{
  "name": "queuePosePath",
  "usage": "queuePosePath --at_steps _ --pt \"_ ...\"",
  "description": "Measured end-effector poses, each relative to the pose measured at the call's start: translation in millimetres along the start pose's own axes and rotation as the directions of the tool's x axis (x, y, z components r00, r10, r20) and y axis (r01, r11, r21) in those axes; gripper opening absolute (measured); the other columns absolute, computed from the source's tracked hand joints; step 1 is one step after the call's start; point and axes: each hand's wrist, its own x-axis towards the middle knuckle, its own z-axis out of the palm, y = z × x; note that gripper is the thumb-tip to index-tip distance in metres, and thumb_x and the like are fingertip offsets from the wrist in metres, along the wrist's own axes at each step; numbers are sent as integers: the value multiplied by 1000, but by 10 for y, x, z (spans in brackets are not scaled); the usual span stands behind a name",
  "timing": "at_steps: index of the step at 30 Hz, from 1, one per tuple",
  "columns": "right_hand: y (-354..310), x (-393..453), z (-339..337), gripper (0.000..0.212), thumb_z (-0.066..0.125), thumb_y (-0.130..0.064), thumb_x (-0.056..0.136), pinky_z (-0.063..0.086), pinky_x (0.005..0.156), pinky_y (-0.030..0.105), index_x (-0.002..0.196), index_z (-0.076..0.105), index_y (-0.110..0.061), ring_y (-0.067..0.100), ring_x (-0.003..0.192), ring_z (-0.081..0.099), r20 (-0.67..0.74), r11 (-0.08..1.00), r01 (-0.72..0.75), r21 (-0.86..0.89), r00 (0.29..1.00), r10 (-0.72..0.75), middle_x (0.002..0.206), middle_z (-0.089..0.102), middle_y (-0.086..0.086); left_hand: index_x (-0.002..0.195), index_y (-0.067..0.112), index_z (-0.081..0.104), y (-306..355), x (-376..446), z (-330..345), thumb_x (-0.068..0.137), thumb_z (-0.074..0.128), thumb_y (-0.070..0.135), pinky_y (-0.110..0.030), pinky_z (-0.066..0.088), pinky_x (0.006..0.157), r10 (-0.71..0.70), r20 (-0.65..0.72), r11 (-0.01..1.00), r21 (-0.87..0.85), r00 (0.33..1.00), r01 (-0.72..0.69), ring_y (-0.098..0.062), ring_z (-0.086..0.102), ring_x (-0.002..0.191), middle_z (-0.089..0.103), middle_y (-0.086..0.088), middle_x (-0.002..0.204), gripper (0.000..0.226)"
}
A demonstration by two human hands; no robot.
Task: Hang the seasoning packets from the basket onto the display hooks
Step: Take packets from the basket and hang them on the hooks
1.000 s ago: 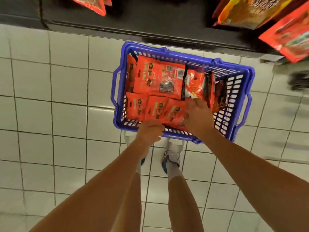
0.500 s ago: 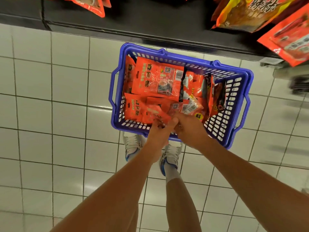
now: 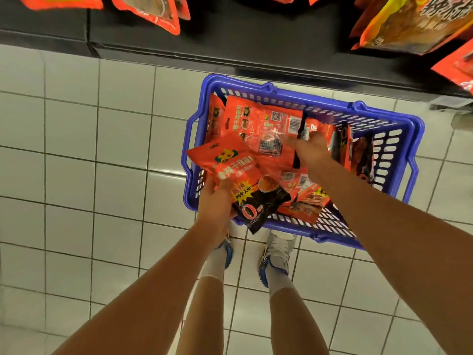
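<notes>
A blue plastic basket [image 3: 395, 119] stands on the white tiled floor, holding several red seasoning packets. My left hand [image 3: 213, 202] grips a red-and-black seasoning packet [image 3: 238, 175], lifted over the basket's near left corner. My right hand [image 3: 308, 148] reaches into the middle of the basket, blurred, fingers spread over a large red packet [image 3: 258, 121] and beside a dark packet edge; I cannot tell if it grips anything. More packets [image 3: 307, 201] lie at the basket's near side.
A black display base [image 3: 256, 42] runs along the top. Hung red packets [image 3: 151, 8] show at top left, and yellow-orange ones [image 3: 414, 21] at top right. My shoes [image 3: 275, 254] stand just behind the basket.
My left hand has lifted a red-and-black packet out of the basket's near edge. My right hand has moved from the near side to the basket's middle.
</notes>
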Motion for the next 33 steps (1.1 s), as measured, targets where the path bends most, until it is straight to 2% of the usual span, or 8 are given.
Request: queuePosePath --at_steps 6,9,11,15,22,25,29,33 --pt "-11 -158 49 24 79 -5 79 61 78 56 98 68 -14 29 87 74 -14 979 17 204 1000 -14 93 76 7 120 35 62 144 -21 -97 99 54 23 -53 58 91 -35 -33 999 -9 999 34 -26 73 101 77 0 108 25" --pt "-10 -669 -116 30 73 -8 87 61 82 43 111 68 -26 15 97 73 85 946 285 156 950 -300 104 76 -7 125 29 62 279 -125 -85 101 54 38 -56 56 95 -46 -36 999 2 998 46 -28 73 102 76 -3 112 27" --pt "-1 -1036 -273 24 72 -16 88 59 78 37 109 65 -28 15 93 70 195 829 555 -62 822 -536 102 73 -6 129 25 62 407 -233 -48 98 50 59 -55 55 96 -55 -2 998 21 998 55 -28 74 102 76 -5 114 47" --pt "7 -1572 -540 32 60 4 70 57 83 49 100 65 -5 37 102 64 464 315 882 -352 456 -759 115 69 16 130 21 62 683 -544 55 71 54 88 -49 60 87 -20 176 998 66 984 8 -27 74 103 75 -8 115 90" --pt "-312 -2203 -1001 40 81 1 67 48 105 54 105 68 -5 42 130 54 662 56 944 -326 270 -699 139 58 18 122 8 63 1048 -1177 131 88 68 9 -45 60 78 22 270 998 49 963 -36 -34 71 93 76 -8 97 34" --pt "-601 -2559 -1311 53 75 -38 83 32 118 41 126 63 -10 23 146 38 623 301 910 -285 414 -664 152 48 5 121 8 62 1350 -1555 82 83 63 -1 -48 58 81 86 299 992 60 951 -108 -32 70 90 75 -7 93 39" --pt "-1336 -2953 -1581 50 80 -35 84 45 92 13 124 54 -23 -6 106 60 125 736 655 -169 755 -644 126 64 -5 121 6 62 1838 -2187 37 88 52 -10 -45 58 87 171 364 973 81 915 -214 -31 70 95 73 -15 107 38" --pt "-2186 -3323 -1698 55 74 -43 78 58 93 50 120 60 -11 19 95 72 303 904 247 349 883 -358 114 73 10 113 13 66 2373 -2925 18 79 57 -8 -38 60 78 242 438 952 65 866 -299 -29 71 92 75 -12 104 40"
